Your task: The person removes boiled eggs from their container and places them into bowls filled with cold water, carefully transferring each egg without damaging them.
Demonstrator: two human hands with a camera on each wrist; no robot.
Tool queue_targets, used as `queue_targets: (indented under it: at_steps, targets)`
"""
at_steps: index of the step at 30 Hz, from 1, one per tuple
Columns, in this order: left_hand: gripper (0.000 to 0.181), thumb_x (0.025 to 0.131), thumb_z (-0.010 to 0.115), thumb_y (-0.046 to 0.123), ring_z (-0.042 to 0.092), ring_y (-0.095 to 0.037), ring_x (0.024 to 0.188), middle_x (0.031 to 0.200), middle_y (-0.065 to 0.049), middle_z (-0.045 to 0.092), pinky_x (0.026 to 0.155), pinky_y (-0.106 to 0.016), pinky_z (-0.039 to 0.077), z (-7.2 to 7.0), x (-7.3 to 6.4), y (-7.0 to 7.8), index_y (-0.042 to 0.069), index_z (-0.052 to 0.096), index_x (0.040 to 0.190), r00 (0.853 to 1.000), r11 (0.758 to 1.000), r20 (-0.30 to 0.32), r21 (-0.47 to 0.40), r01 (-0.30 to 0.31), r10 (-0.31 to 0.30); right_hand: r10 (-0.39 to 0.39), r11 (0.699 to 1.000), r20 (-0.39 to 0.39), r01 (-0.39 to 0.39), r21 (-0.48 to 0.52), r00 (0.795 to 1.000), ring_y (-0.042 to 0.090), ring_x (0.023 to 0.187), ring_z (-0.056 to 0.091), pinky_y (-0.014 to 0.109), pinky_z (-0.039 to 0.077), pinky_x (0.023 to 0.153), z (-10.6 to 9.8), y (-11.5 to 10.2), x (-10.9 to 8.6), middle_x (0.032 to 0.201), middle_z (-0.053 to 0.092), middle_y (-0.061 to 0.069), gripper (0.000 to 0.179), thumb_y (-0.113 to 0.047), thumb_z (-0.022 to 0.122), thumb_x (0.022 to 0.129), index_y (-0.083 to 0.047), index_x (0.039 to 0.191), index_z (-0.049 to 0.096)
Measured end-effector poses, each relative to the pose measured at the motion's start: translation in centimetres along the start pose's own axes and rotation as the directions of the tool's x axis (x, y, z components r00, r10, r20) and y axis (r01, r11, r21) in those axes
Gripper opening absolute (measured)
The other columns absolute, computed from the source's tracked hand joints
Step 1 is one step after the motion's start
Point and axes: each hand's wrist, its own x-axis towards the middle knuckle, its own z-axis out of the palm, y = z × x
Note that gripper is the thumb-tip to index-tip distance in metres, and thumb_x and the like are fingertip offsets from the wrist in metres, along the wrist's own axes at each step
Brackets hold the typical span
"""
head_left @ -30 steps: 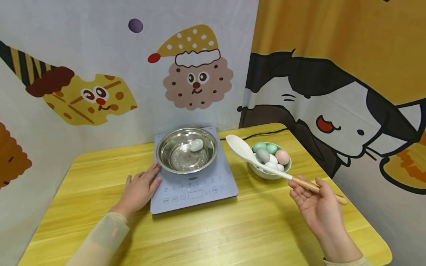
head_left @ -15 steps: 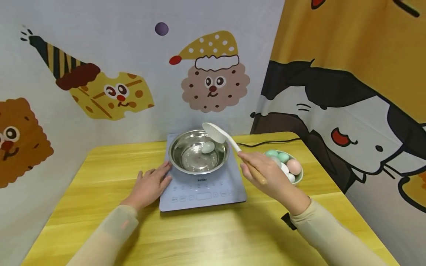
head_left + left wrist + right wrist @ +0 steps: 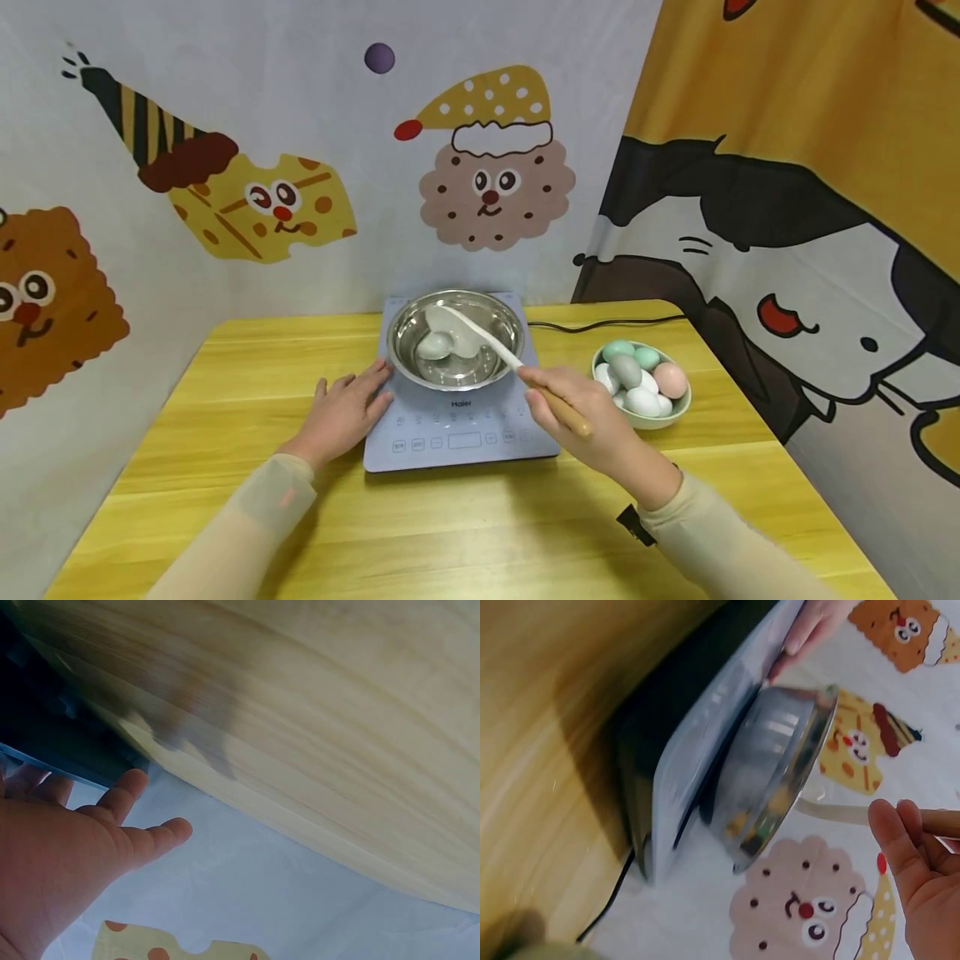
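My right hand grips the wooden handle of a white skimmer whose head is down inside a round steel basin. A pale green egg lies in the basin at the left of the skimmer's head; whether they touch I cannot tell. The basin stands on a light purple induction cooker. My left hand rests at the cooker's left edge, fingers spread and fairly straight. In the left wrist view, that hand shows beside the cooker's edge.
A pale green bowl full of white, grey, green and pink eggs stands right of the cooker, beyond my right hand. A black cable runs along the back of the wooden table. A printed cloth hangs behind.
My right hand has come from beside the egg bowl leftward to the basin, turning over, and the skimmer's head has dropped into it. The egg has shifted left. My left hand stays put.
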Motion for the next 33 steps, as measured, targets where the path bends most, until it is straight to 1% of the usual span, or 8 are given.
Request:
queue_targets:
  at_steps: [6,10,13,16,18,21,25,33]
  targets:
    - [0.057,0.113,0.049,0.044,0.050,-0.059,0.143,0.175,-0.001,0.035,0.119,-0.088,0.016,0.1,0.1,0.0,0.021,0.044,0.165,1.000,1.000,0.006,0.004,0.001,-0.001,0.023,0.994,-0.032,-0.019,0.111,0.999,0.011,0.070,0.066,0.015,0.058,0.065,0.4,-1.6,-0.4,0.089,0.077,0.007,0.034,-0.022,0.059,0.111,0.004,0.117,0.078]
    - [0.057,0.113,0.049,0.043,0.050,-0.060,0.142,0.175,-0.002,0.035,0.118,-0.088,0.016,0.0,0.2,0.1,0.020,0.045,0.165,1.000,1.000,0.008,-0.005,0.003,-0.003,0.213,0.935,-0.024,-0.197,0.294,0.977,0.017,0.071,0.075,0.017,0.061,0.065,0.1,-1.8,-0.8,0.096,0.081,0.021,0.022,-0.001,0.061,0.106,0.010,0.118,0.076]
    - [0.057,0.113,0.050,0.043,0.050,-0.060,0.142,0.175,-0.002,0.035,0.118,-0.089,0.015,-0.1,0.2,0.1,0.020,0.045,0.164,1.000,1.000,0.009,-0.009,0.007,-0.006,0.505,0.719,0.068,-0.463,0.519,0.860,0.018,0.075,0.078,0.028,0.067,0.071,-0.2,-1.4,-1.0,0.100,0.080,0.028,0.025,-0.001,0.058,0.107,0.012,0.123,0.073]
    - [0.057,0.113,0.049,0.043,0.050,-0.060,0.142,0.175,-0.002,0.035,0.118,-0.088,0.016,0.0,0.2,0.1,0.020,0.044,0.165,1.000,1.000,0.011,-0.004,0.007,-0.007,0.740,0.372,0.204,-0.644,0.669,0.640,0.018,0.080,0.078,0.038,0.068,0.080,-0.6,-0.4,-1.0,0.103,0.081,0.022,0.036,-0.018,0.054,0.113,0.010,0.132,0.068]
    - [0.057,0.113,0.048,0.044,0.050,-0.060,0.142,0.175,-0.002,0.035,0.118,-0.088,0.016,0.1,0.2,0.1,0.020,0.044,0.165,1.000,1.000,0.013,-0.003,0.007,-0.007,0.808,0.192,0.281,-0.682,0.706,0.518,0.017,0.083,0.077,0.038,0.068,0.084,-0.7,0.2,-0.9,0.105,0.082,0.014,0.040,-0.026,0.051,0.115,0.005,0.135,0.066]
    - [0.057,0.113,0.048,0.044,0.050,-0.060,0.142,0.176,-0.002,0.035,0.118,-0.088,0.016,0.4,0.3,0.0,0.021,0.044,0.165,1.000,1.000,0.015,-0.002,0.006,-0.006,0.833,0.026,0.356,-0.672,0.740,0.424,0.017,0.084,0.075,0.035,0.067,0.086,-1.1,0.9,-0.9,0.104,0.083,0.009,0.039,-0.027,0.043,0.117,-0.002,0.131,0.068]
    - [0.057,0.113,0.049,0.044,0.050,-0.060,0.142,0.176,-0.001,0.034,0.119,-0.088,0.015,0.6,0.3,-0.1,0.021,0.043,0.165,1.000,1.000,0.010,-0.007,0.006,-0.006,0.834,-0.026,0.366,-0.634,0.773,0.412,0.015,0.083,0.073,0.034,0.067,0.087,-2.1,1.3,-0.6,0.103,0.083,0.008,0.040,-0.026,0.038,0.117,-0.008,0.121,0.074]
    - [0.058,0.113,0.047,0.046,0.050,-0.060,0.142,0.176,-0.002,0.034,0.118,-0.088,0.015,0.4,0.1,-0.2,0.020,0.044,0.165,1.000,1.000,-0.001,-0.029,0.000,-0.001,0.835,0.066,0.248,-0.537,0.841,0.491,0.017,0.083,0.077,0.035,0.068,0.083,-8.0,1.0,-0.6,0.106,0.084,0.012,0.037,-0.027,0.046,0.116,-0.006,0.120,0.077]
